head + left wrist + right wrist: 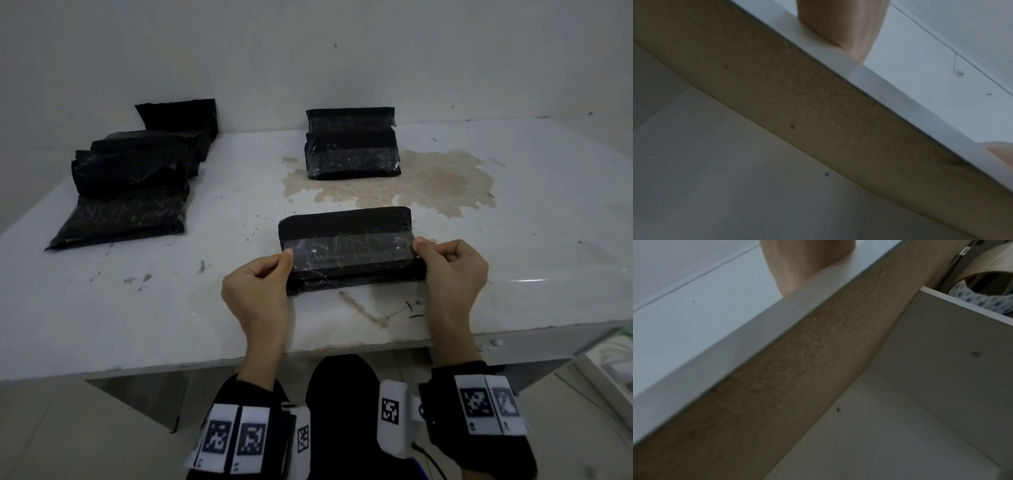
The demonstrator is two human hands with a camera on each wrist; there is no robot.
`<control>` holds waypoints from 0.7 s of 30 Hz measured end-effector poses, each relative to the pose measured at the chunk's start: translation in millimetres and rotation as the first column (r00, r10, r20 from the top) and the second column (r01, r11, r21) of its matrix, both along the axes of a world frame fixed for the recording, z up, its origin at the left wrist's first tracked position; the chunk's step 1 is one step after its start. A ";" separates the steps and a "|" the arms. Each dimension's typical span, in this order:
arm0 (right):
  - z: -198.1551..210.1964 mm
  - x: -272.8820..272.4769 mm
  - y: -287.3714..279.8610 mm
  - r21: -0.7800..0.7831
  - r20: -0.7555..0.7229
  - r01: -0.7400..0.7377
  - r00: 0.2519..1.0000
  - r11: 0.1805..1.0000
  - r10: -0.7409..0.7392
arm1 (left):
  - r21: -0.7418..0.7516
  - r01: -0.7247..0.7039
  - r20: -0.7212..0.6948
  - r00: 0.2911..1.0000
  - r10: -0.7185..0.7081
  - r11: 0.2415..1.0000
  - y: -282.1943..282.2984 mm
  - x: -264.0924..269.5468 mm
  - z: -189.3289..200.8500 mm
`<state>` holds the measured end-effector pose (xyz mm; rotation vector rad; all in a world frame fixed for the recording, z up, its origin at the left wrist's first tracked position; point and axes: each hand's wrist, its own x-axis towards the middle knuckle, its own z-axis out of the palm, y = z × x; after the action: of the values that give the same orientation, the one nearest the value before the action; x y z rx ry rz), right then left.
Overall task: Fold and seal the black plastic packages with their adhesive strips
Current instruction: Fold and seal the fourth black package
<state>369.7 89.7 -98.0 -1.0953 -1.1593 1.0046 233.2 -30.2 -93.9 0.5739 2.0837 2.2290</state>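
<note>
A black plastic package [346, 226] with a shiny adhesive strip [349, 245] across it lies on the white table [171, 301] near the front edge. My left hand [260, 284] pinches its left end between thumb and fingers. My right hand [445, 270] pinches its right end the same way. The near part of the package is folded under the strip. Both wrist views show only a forearm [842, 24] and the underside of the table edge [818, 105]; the fingers and the package are hidden there.
A pile of several black packages [130, 181] lies at the back left. Two stacked taped packages [352, 144] sit at the back centre beside a brown stain [442, 185]. A roll of tape [986, 287] shows beyond the table's right end.
</note>
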 end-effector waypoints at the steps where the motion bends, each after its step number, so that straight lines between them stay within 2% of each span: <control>1: 0.0 0.1 -0.2 -0.001 -0.003 0.001 1.000 1.000 -0.001 | 0.000 -0.001 0.007 1.000 0.001 1.000 -0.1 -0.5 -0.3; 14: -0.6 2.0 -2.4 0.014 -0.018 -0.010 1.000 1.000 0.011 | -0.044 0.021 0.008 1.000 -0.021 0.999 -3.3 6.1 3.7; 21: -1.5 2.1 -2.9 0.023 -0.018 -0.010 1.000 1.000 0.011 | -0.016 0.031 0.037 0.999 -0.030 0.999 -2.1 3.2 1.1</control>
<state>371.8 86.9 -99.5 -1.0613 -1.1607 1.0050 236.4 -32.4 -92.8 0.5555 2.0596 2.1870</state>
